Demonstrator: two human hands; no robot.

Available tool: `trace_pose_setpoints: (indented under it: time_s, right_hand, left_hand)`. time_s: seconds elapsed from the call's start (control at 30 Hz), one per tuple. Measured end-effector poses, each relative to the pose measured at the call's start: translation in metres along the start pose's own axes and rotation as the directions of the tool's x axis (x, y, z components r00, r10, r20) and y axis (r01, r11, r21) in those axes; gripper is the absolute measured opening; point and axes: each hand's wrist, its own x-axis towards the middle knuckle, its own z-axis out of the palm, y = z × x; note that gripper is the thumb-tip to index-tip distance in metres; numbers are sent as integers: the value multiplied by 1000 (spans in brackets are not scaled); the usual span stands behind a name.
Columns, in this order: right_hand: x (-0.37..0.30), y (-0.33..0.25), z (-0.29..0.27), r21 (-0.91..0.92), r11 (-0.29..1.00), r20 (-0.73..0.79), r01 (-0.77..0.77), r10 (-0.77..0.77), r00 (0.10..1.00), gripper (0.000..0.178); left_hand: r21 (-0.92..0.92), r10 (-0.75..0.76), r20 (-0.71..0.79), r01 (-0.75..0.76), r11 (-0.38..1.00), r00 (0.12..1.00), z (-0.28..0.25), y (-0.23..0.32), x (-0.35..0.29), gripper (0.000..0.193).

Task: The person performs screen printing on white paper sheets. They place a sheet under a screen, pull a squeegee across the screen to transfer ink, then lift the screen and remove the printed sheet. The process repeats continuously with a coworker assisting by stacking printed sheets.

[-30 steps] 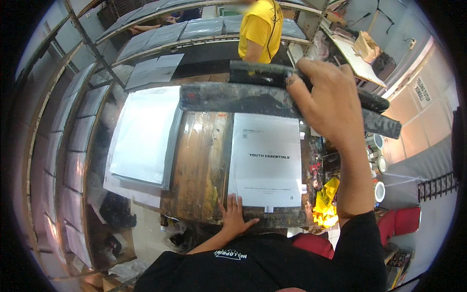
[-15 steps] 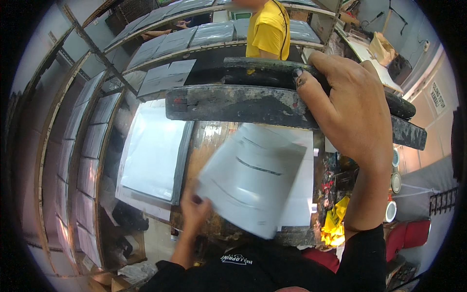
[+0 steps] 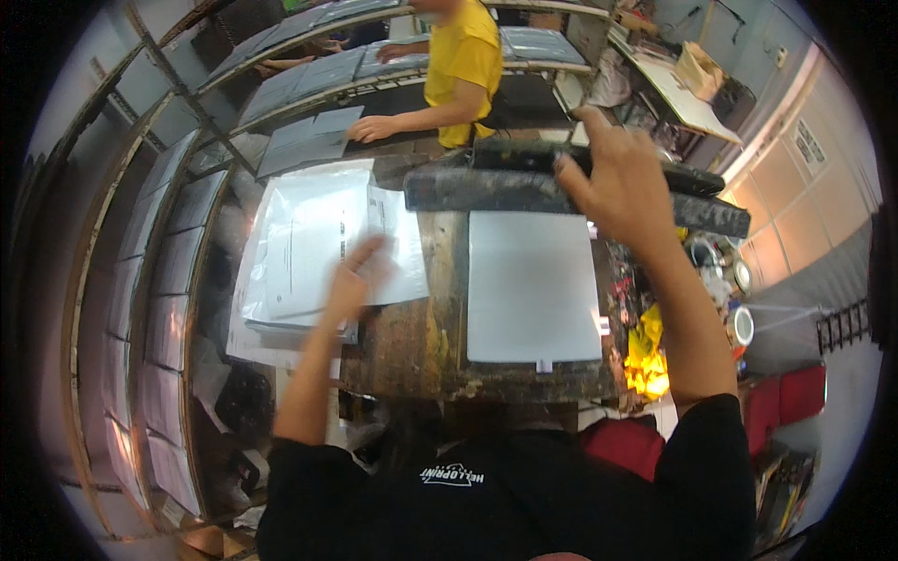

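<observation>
My right hand (image 3: 617,178) grips a dark, paint-stained frame (image 3: 496,190), seen nearly edge-on and raised above the far side of the work table (image 3: 412,346). A black bar (image 3: 524,157) lies along that frame. Below it a plain white rectangular sheet (image 3: 533,285) lies flat, with small tabs at its edges. At the left, my left hand (image 3: 360,276) is over a printed white plastic sheet (image 3: 313,248) that lies askew on a stack of the same. Motion smears its fingers, so their hold on the sheet is unclear.
Across the table a person in a yellow shirt (image 3: 463,70) reaches toward grey sheets (image 3: 309,140). Racks (image 3: 178,252) of flat sheets line the left and back. Yellow crumpled material (image 3: 645,355) and round cans (image 3: 739,323) are at the right; a red seat (image 3: 622,444) stands nearby.
The printed sheet has gone from the middle to the left stack, and my left hand has moved up there. The frame has shifted farther away. The person in yellow now reaches out.
</observation>
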Motion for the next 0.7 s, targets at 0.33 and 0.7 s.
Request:
trace_pose_setpoints:
  time_s: [0.33,0.7]
  right_hand:
    - [-278,-10,145,335,927,654,-167,-101,749,38]
    - [-246,35,293,182,982,475,54,-136,869,62]
  left_hand:
    - [-851,-521,333,489,193,786,194,-58,-188,123]
    - [-747,-772,340,653,126,537,219,-104,-169,135]
